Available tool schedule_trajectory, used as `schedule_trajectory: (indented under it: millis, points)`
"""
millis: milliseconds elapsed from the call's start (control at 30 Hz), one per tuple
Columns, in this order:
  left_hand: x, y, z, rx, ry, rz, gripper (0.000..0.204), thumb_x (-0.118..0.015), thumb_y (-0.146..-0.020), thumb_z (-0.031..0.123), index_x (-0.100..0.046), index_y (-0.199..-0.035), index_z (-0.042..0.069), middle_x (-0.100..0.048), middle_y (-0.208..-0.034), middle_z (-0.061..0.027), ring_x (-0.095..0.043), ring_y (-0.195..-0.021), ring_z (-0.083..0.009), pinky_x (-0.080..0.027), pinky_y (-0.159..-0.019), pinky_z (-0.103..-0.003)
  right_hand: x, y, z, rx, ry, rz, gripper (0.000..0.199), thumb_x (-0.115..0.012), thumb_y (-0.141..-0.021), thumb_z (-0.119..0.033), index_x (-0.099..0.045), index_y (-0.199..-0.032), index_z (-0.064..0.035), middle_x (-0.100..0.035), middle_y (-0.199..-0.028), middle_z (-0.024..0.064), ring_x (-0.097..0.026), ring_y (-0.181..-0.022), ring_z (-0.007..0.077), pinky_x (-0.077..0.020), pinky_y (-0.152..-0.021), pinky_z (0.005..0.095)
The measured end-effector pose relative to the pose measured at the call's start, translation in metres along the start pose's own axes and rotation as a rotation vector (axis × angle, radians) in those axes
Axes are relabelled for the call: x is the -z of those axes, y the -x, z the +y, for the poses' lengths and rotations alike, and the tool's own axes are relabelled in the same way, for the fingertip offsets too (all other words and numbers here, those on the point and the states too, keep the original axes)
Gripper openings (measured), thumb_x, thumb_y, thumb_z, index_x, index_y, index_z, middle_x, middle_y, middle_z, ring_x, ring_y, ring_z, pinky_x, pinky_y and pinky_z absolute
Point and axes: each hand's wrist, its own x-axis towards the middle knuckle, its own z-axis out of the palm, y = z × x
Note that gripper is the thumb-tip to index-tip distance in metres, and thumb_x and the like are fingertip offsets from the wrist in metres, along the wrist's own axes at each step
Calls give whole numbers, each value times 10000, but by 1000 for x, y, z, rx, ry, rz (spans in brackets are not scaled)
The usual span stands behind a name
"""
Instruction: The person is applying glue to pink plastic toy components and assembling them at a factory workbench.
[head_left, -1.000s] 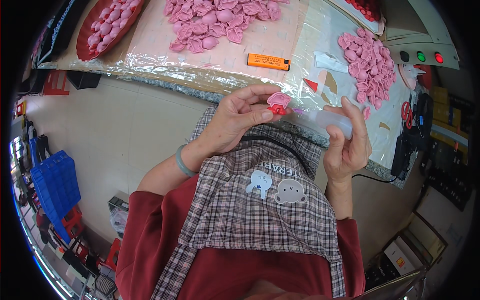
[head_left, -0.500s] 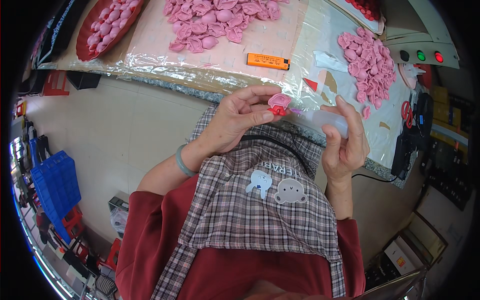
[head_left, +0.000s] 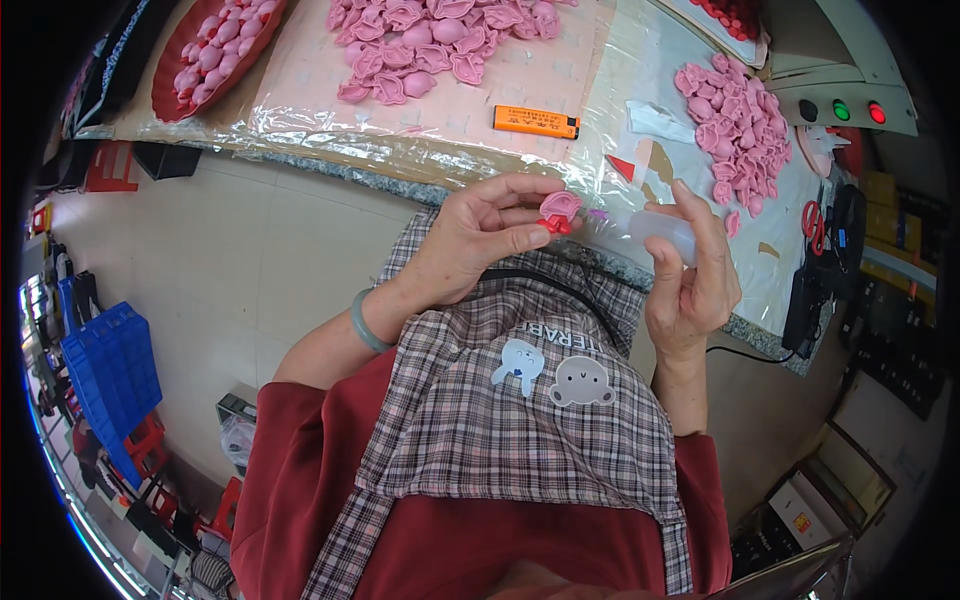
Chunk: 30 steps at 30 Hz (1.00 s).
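Note:
Between the fingertips of my left hand [head_left: 485, 232] is a small pink hollow piece [head_left: 560, 205] with a red bow-like part [head_left: 555, 226] at its lower edge. My right hand [head_left: 695, 275] is wrapped round a translucent squeeze bottle [head_left: 662, 236], tipped on its side. The bottle's purple nozzle [head_left: 599, 213] points left at the pink piece, with a small gap between them. Both hands are raised just in front of the table's near edge.
On the plastic-covered table [head_left: 400, 150] lie a large pink heap [head_left: 420, 50], a smaller pink heap [head_left: 738, 130] and an orange lighter [head_left: 537, 122]. A red dish [head_left: 168, 90] of pink pieces stands far left. Red-handled scissors [head_left: 813, 228] lie at right, beneath a machine panel [head_left: 850, 95] with lights.
The bottle has drawn back slightly to the right, so its nozzle is farther from the pink piece. My left hand has stayed nearly still, the piece tilting a little.

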Motion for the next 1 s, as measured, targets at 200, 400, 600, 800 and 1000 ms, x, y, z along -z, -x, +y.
schedule_trajectory:
  millis: [200, 400, 600, 800, 1000]
  points:
    - [1, -1, 0, 5, 4, -15, 432, -610, -892, -2, -477, -1301, -36, -592, -1227, -176, -611, -1122, -272, -500, -969, -341, 0, -2, -2, 12, 31, 3, 380, -635, -910, -161, -559, -1213, 54, -669, -973, 170, -679, -818, 243, -527, -704, 313]
    - [1, -1, 0, 13, 10, 1, 447, -617, -898, 29, -468, -1316, -23, -581, -1242, -179, -597, -1137, -267, -494, -984, -368, 0, -3, -5, 28, 52, -38, 379, -642, -901, -170, -572, -1204, 47, -680, -911, 162, -681, -788, 247, -527, -690, 310]
    - [5, -1, -3, 22, 12, 19, 454, -614, -903, 41, -468, -1329, -16, -569, -1262, -162, -587, -1139, -231, -489, -991, -370, -2, -3, -6, 42, 34, -50, 384, -640, -902, -175, -571, -1211, 42, -681, -886, 164, -678, -776, 244, -523, -677, 302]
    - [4, -1, -1, 37, 74, 13, 451, -594, -921, 67, -467, -1348, -7, -588, -1239, -147, -609, -1106, -237, -500, -984, -355, -2, 1, 2, -55, -83, -29, 386, -610, -930, -180, -554, -1236, 47, -681, -915, 163, -656, -792, 190, -508, -682, 279]
    - [2, -1, 2, 51, 92, -16, 446, -584, -932, 85, -468, -1353, -5, -596, -1226, -142, -627, -1077, -244, -515, -966, -341, -1, 8, 4, -223, -244, 37, 419, -572, -956, -227, -531, -1267, 50, -681, -922, 138, -610, -761, 130, -459, -643, 219]
